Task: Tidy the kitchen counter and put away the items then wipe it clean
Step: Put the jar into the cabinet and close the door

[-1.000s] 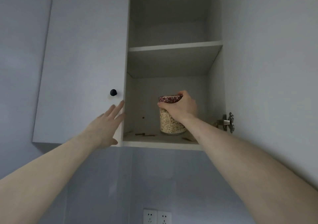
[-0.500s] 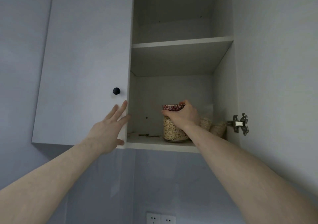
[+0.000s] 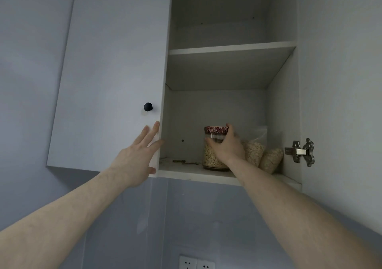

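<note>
The right hand (image 3: 225,148) is curled around the upper part of a clear glass jar of oats with a red patterned lid (image 3: 215,146), fingertips at the lid's edge, thumb on the glass below it. The left hand (image 3: 136,157) is flat and spread, fingers straight, pressed against the lower corner of the closed pale grey cabinet door (image 3: 111,78), holding nothing.

The jar stands on the bottom shelf (image 3: 198,174) of the open wall cabinet, about mid-width, touching or just beside two clear plastic bags of oats (image 3: 262,155) to its right. It is upright: long axis vertical, lid up, base flat on the shelf.

It is likely fairly heavy, being glass and mostly full, rigid, smooth enough to slip, and breakable if dropped from this height. A wrap around the body under the lid, as here, looks safer than lifting by the lid alone.

Farther out, a few small brass-coloured bits (image 3: 184,162) lie on the shelf to the left, and a round black knob (image 3: 148,106) sits on the door.
</note>
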Motion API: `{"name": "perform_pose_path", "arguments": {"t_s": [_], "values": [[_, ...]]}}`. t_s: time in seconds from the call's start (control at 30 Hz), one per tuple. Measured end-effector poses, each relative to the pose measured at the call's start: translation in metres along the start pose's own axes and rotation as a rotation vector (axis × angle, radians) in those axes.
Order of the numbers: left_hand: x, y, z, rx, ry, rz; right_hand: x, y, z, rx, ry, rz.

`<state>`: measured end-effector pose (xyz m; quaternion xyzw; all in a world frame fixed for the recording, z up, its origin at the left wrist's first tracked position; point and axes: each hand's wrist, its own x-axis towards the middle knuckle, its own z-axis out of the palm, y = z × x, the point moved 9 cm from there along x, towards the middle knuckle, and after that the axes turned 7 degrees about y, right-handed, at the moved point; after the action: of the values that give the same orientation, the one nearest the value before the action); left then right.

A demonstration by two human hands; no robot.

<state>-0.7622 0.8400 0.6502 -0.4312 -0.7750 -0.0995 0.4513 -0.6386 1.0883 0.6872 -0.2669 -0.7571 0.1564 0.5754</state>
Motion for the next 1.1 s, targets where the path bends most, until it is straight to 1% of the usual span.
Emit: {"name": "perform_pose_path", "arguments": {"t_s": [0.13, 0.23, 0.27, 0.5, 0.6, 0.67, 0.8, 0.87, 0.93, 1.0, 1.1], "values": [[0.0, 0.001, 0.0, 0.018, 0.002, -0.008, -0.014, -0.001, 0.008, -0.109, -0.091, -0.125], [0.0, 0.002, 0.001, 0.025, -0.001, -0.013, -0.028, -0.013, 0.017, -0.278, -0.161, -0.311], [0.0, 0.003, 0.0, 0.028, 0.0, -0.014, -0.032, -0.016, 0.019, -0.314, -0.188, -0.347], [-0.001, 0.007, -0.002, 0.031, -0.001, -0.025, -0.057, -0.009, 0.022, -0.321, -0.335, -0.298], [-0.002, 0.009, -0.002, 0.041, -0.022, -0.044, -0.071, -0.008, 0.02, -0.391, -0.341, -0.327], [-0.002, 0.012, -0.004, 0.059, -0.049, -0.054, -0.079, -0.006, 0.017, -0.44, -0.35, -0.308], [-0.004, 0.016, -0.004, 0.045, -0.118, -0.086, -0.094, -0.006, 0.01, -0.516, -0.421, -0.246], [-0.011, 0.016, -0.005, 0.008, -0.167, -0.095, -0.106, -0.008, 0.006, -0.583, -0.435, -0.28], [-0.023, 0.018, -0.005, -0.022, -0.229, -0.095, -0.122, -0.01, 0.001, -0.622, -0.392, -0.343], [-0.038, 0.022, 0.0, -0.033, -0.288, -0.091, -0.14, -0.01, -0.004, -0.6, -0.356, -0.402], [-0.066, 0.032, 0.01, -0.036, -0.354, -0.076, -0.163, -0.004, -0.009, -0.541, -0.416, -0.404]]}}
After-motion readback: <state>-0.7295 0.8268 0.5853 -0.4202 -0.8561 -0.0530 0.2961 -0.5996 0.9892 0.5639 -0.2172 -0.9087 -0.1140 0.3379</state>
